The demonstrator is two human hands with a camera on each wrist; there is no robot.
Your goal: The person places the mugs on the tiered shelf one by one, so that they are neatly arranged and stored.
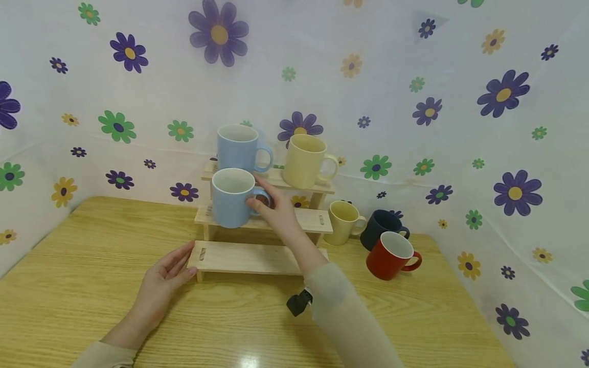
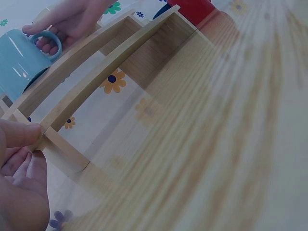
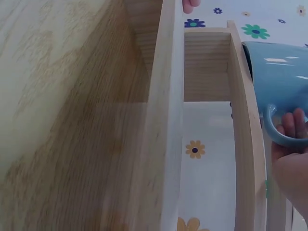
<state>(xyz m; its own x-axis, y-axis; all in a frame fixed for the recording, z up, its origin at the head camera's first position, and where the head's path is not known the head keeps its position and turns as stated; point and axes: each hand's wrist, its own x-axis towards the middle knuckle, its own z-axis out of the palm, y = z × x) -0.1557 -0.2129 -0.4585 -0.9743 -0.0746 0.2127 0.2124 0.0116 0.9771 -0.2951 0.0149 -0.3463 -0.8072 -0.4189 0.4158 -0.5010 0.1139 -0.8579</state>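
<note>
My right hand grips the handle of a light blue mug, its fingers through the loop in the right wrist view. This mug is upright at the left end of the middle step of a three-tier wooden stand. Whether its base touches the step or is just above it, I cannot tell. My left hand pinches the left end of the lowest step between thumb and fingers, plainer in the left wrist view. Another light blue mug and a pale yellow mug stand on the top step.
Right of the stand, a smaller yellow mug, a dark navy mug and a red mug are close together on the wooden table. Flower-printed white cloth hangs behind and at the sides. A black device is at the right wrist.
</note>
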